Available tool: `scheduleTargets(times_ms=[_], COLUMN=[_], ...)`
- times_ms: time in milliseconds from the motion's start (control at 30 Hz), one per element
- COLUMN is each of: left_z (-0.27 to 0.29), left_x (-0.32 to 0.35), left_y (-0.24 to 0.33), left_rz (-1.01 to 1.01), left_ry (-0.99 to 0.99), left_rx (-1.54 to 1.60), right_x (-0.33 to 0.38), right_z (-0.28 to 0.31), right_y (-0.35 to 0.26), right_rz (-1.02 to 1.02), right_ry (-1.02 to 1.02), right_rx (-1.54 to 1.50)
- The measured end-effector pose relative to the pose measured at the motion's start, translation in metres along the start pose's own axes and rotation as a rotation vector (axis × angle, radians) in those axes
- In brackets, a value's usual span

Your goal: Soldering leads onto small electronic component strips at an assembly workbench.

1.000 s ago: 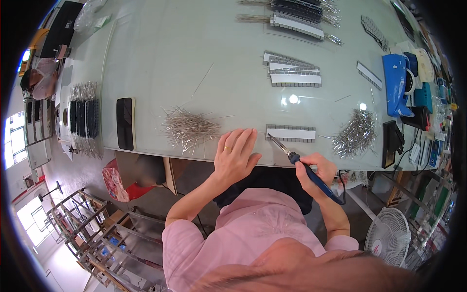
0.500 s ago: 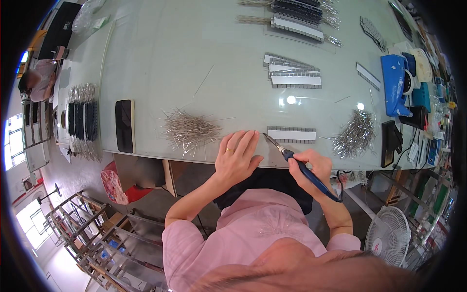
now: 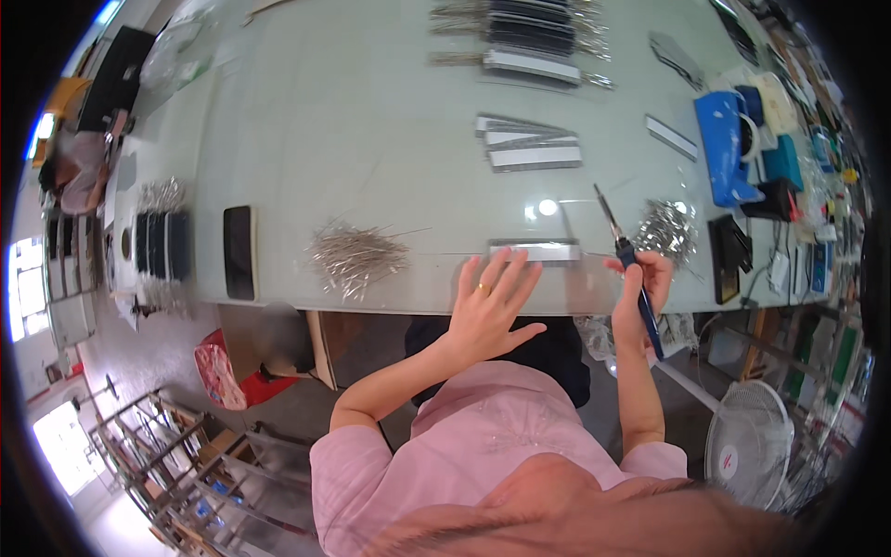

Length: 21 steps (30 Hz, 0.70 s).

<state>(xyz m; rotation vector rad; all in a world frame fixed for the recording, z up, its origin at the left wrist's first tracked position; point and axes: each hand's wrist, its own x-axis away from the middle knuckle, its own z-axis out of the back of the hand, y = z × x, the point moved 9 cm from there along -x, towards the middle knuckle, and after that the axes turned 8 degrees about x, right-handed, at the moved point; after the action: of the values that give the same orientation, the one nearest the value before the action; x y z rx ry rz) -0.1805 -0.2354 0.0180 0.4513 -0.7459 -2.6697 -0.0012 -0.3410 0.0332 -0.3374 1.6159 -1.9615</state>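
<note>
My left hand (image 3: 490,311) lies open, fingers spread, with its fingertips on or just over the near edge of a white strip with a grey gridded border (image 3: 559,251). One thin wire (image 3: 450,253) runs leftward from beside that strip. My right hand (image 3: 640,297) is closed round the dark blue handle of a soldering iron (image 3: 628,252), its metal tip pointing up and away over the table. A pile of thin wire leads (image 3: 357,260) lies left of my left hand. Another shiny pile of leads (image 3: 666,232) is just beyond my right hand.
Several similar strips (image 3: 534,156) are stacked farther back, with a single strip (image 3: 671,137) to their right. Bundled dark strips with leads (image 3: 529,37) lie at the far edge. A phone (image 3: 238,252) rests left; a blue device (image 3: 729,148) and black stand (image 3: 726,260) are right.
My right hand has moved right and turned the soldering iron's tip away from the strip, upward. My left hand has shifted right onto the strip, fingers spreading. The view has tilted slightly.
</note>
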Motion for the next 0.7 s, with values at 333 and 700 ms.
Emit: scheduleTargets(times_ms=[333,700], left_z=[-0.026,-0.012], left_x=[-0.024,0.001], left_y=[0.004,0.002], left_rz=[0.054,0.034], left_ry=[-0.157,-0.078], left_rx=[-0.109,-0.259], right_x=[0.013,0.016], right_z=[0.013,0.026], right_y=[0.021,0.03], right_rz=[0.325,0.393], right_ry=[0.066,0.091], right_rx=[0.449,0.48])
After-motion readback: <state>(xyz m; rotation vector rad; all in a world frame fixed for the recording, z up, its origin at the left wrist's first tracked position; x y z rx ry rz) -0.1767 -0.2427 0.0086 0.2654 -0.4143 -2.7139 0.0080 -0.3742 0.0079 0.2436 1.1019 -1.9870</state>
